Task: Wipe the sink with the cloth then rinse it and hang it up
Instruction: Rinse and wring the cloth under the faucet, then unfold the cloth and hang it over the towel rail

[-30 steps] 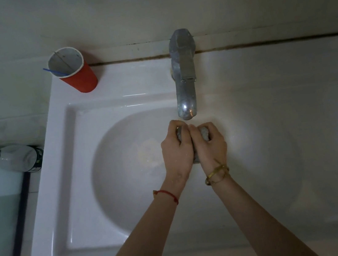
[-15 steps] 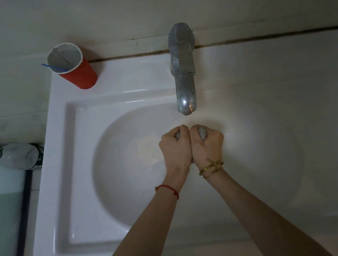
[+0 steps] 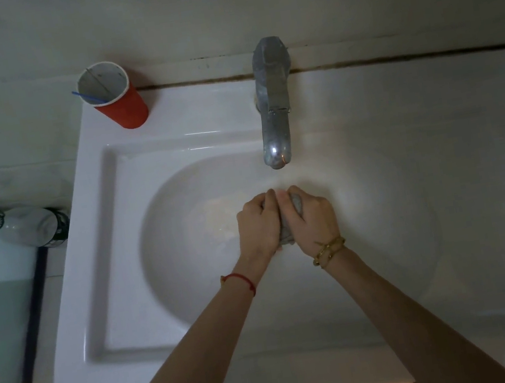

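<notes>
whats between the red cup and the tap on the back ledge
Nothing: in the head view the white sink ledge is bare between the red cup and the tap.

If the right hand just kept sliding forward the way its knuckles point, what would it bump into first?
Probably the faucet spout: the right hand, shut on the grey cloth, points up toward it. Depth is unclear; it might pass beneath and meet the sink wall.

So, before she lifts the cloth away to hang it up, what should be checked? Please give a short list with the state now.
1. Cloth held by both hands, left hand and right hand: ok.
2. Cloth over the sink bowl: ok.
3. Tap off, no stream visible: ok.
4. Cloth wrung out enough: cannot tell.
5. A place to hang it: cannot tell, none in view.
6. Red cup away from the hands: ok.
</notes>
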Demonstrator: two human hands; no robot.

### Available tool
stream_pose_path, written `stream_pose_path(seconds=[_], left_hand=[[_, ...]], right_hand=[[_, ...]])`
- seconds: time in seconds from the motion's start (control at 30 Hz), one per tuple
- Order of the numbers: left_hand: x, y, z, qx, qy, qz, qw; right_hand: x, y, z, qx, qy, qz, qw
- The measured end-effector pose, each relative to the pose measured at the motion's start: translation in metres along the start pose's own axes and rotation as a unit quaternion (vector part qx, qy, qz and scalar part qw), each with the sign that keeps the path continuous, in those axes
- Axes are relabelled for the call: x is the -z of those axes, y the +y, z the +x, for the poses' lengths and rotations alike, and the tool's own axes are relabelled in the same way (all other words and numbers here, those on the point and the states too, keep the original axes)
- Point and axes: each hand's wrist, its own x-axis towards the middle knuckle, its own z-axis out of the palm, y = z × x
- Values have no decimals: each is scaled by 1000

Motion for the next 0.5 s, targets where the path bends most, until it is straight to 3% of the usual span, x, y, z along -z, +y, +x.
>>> stream_pose_path(seconds=[0.07, 0.17, 0.23, 0.33, 0.5], left_hand=[[9, 9, -5, 64, -41, 22, 997], [28, 28, -23, 158, -122, -38, 979], [45, 39, -45, 138, -169, -83, 972], [74, 39, -77, 115, -196, -128, 965], [125, 31, -130, 88, -134, -166, 973]], right_hand=[[10, -10, -10, -78, -22, 12, 997], [29, -17, -23, -232, -44, 140, 962], [43, -22, -32, -285, -62, 208, 934], [64, -43, -48, -302, -87, 296, 902], [78, -87, -73, -220, -124, 242, 937]])
